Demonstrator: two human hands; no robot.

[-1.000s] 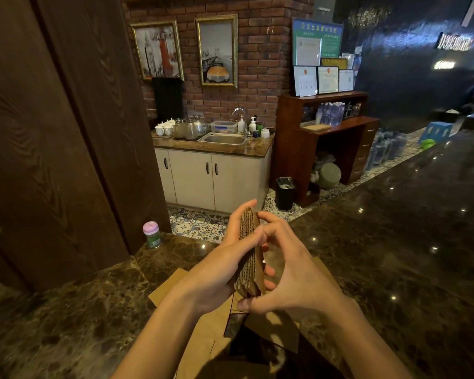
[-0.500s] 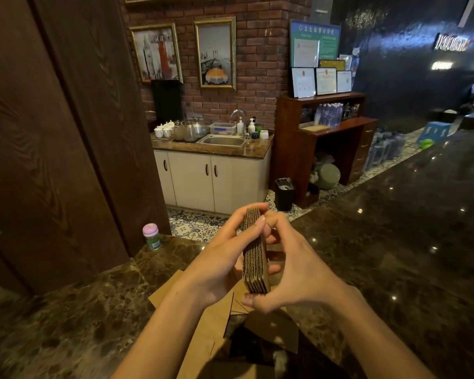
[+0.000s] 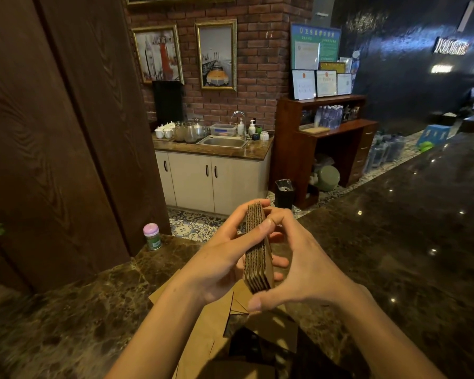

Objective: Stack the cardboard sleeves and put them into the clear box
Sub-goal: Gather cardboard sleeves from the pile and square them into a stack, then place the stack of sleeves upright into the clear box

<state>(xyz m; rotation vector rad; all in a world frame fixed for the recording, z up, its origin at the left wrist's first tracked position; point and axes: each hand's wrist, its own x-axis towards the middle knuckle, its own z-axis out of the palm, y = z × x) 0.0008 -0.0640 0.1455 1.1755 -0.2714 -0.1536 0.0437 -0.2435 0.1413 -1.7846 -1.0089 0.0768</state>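
Sleeves (image 3: pixel 257 250) stacked on edge, clamped between left hand (image 3: pixel 219 258) and right hand (image 3: pixel 307 266) above bench (image 3: pixel 394 242); loose cardboard (image 3: pixel 203 324) lies beneath.

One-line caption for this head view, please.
Both hands, left hand and right hand, press a stack of cardboard sleeves together above the marble counter.

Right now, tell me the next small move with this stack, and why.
Probably squeeze and tap the stack square before moving it. Both the left hand and right hand pinch it on edge above the counter, and its corrugated edges still look slightly uneven. No clear box shows.
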